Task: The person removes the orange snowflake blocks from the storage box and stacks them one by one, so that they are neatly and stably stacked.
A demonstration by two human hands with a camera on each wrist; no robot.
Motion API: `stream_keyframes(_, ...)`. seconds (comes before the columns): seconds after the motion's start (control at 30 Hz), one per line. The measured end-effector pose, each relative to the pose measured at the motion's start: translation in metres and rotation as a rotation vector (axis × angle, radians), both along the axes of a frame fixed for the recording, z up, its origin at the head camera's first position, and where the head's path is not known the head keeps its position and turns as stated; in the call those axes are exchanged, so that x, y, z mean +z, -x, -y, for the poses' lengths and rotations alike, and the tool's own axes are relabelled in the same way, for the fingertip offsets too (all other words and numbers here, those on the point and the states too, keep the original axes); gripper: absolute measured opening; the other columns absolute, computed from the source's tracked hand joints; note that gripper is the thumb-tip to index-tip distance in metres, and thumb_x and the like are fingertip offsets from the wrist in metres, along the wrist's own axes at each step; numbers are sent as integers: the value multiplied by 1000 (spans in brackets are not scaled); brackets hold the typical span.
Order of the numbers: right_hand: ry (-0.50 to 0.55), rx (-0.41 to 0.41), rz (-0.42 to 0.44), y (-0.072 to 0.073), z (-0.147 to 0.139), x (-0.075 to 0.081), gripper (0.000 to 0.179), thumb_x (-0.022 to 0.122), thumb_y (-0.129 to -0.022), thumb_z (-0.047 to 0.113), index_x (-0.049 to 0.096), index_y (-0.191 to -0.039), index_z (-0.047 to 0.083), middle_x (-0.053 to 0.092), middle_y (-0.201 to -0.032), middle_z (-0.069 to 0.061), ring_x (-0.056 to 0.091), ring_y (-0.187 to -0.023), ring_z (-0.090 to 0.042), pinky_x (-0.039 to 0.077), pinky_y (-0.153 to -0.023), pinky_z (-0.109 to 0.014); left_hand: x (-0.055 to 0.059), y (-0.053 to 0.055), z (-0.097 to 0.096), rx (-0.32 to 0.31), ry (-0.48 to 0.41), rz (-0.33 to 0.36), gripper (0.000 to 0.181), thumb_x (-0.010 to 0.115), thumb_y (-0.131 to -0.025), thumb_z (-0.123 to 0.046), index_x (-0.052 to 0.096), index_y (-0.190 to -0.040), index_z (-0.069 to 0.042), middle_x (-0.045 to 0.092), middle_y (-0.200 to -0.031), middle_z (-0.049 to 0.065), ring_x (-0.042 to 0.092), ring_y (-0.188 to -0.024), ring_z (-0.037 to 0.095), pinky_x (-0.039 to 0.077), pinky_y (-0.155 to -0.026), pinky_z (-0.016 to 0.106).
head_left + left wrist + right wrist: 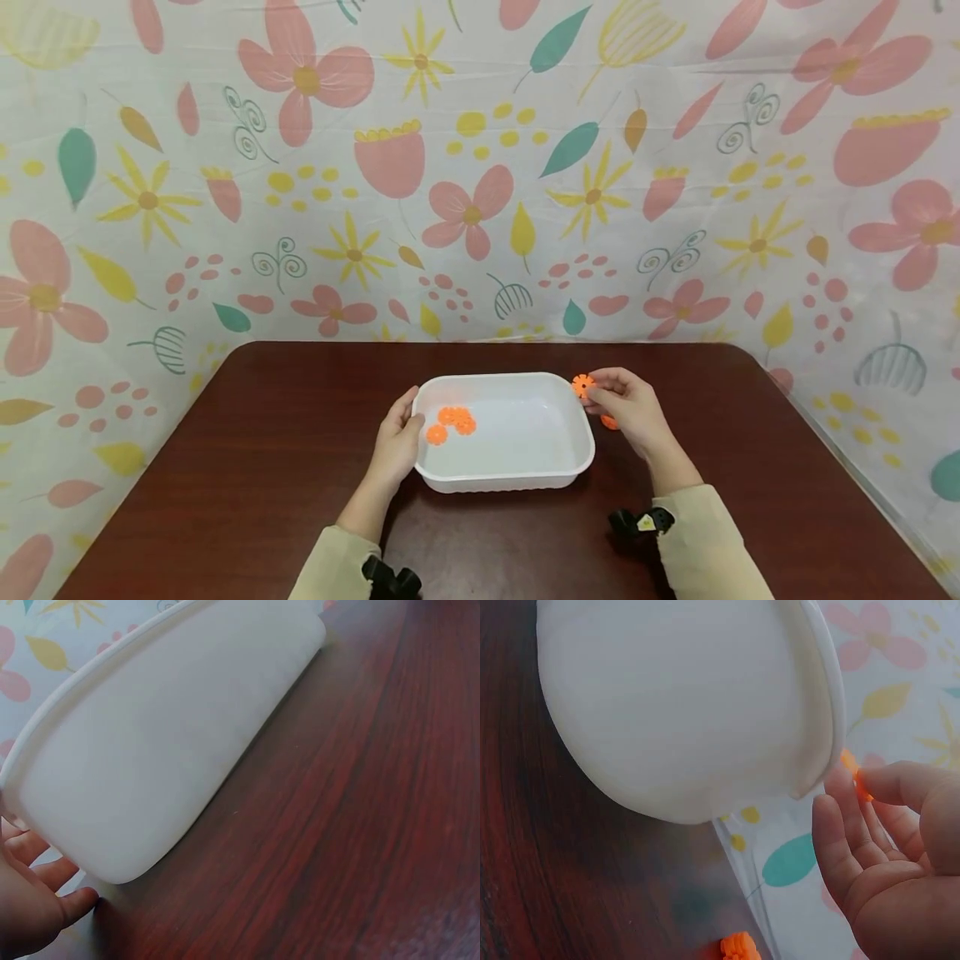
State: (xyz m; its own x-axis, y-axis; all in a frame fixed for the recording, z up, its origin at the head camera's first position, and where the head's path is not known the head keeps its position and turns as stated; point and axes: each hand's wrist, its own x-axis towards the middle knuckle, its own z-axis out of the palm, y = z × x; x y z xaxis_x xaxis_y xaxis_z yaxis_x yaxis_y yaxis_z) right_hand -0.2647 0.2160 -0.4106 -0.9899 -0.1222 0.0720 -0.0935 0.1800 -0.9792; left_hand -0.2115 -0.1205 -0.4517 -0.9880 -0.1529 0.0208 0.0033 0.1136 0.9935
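A white rectangular plastic tray stands on the table, its near long side facing me. My left hand grips the tray's left end, with the thumb at the rim. In the left wrist view that hand is at the tray's lower left corner. Between thumb and fingers, my right hand pinches an orange notched plastic disc by the tray's far right corner. The right wrist view shows this orange disc nearly edge-on. Several similar orange discs lie inside the tray toward its left end.
More orange plastic lies on the dark brown wooden table, right of the tray and partly hidden by my right hand. A flower-patterned cloth hangs behind the table. Black wrist devices sit at both sleeves.
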Motion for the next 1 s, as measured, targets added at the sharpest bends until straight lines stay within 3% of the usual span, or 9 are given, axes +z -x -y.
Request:
stream_keyframes(0.3,72,-28,-24,-1,-14,-8,40,63,-90,14,49,-120,-10,63,-87,4,69,-78,-9,58,-72,-31,-2,-2,2,-6,12,1,49,41,-97,-10,35,-146,-6,39,-147,19,40,-133,32,35,-107,50)
stream_keyframes(0.67,14,-137,19,3,-28,-19,33,65,-90,17,56,-114,-3,65,-80,14,66,-75,-3,57,-68,-28,-3,-1,2,-7,20,2,49,41,-97,-9,34,-145,-5,38,-147,19,41,-132,32,35,-107,49)
stream_keyframes(1.0,113,-165,68,6,-41,-24,22,67,-87,14,60,-105,4,68,-78,11,67,-73,-5,57,-64,-27,-1,0,1,-12,3,-11,49,41,-97,-8,34,-146,-5,39,-147,19,43,-131,32,37,-106,49)
